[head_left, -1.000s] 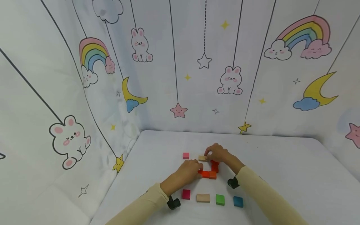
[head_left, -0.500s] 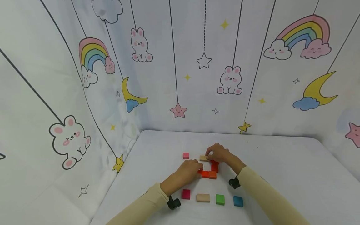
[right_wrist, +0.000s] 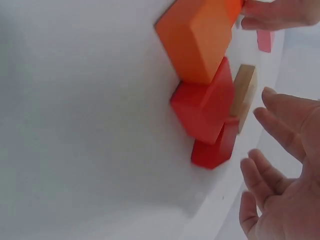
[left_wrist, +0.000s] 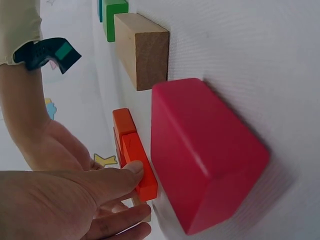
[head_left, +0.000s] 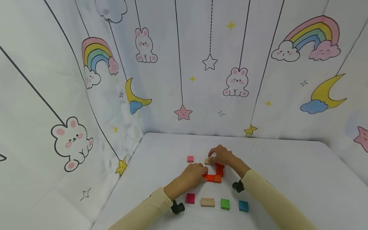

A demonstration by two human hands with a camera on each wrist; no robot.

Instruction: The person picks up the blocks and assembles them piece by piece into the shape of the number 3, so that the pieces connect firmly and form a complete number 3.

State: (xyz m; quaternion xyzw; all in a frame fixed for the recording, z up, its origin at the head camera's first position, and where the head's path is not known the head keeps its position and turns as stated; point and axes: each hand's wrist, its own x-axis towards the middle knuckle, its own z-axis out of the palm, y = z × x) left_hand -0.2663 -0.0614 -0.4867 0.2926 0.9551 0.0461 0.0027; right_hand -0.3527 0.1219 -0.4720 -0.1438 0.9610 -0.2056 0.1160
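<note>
My left hand (head_left: 191,175) pinches an orange-red rectangular block (left_wrist: 146,182), thumb on its near face. An orange block (head_left: 217,179) sits at its right end. From there a red block (right_wrist: 205,107) and a second, darker red block (right_wrist: 212,151) continue the row away from me. At the far end lies a wooden block (head_left: 207,162), set crosswise to the red ones. My right hand (head_left: 223,155) hovers at this wooden block, fingers spread and loosely bent. In the right wrist view its thumb and index tips are just off the wood.
Nearest me is a spaced row: crimson block (head_left: 190,198), wooden block (head_left: 208,202), green block (head_left: 225,204) and blue block (head_left: 243,206). A pink block (head_left: 190,159) lies farther off, left of the crosswise wooden one. Cartoon-printed cloth (head_left: 161,80) hangs behind the white table (head_left: 287,179).
The far wooden block has slid slightly right, toward the red blocks. My right hand has since shifted a little away and left. My left hand stays put.
</note>
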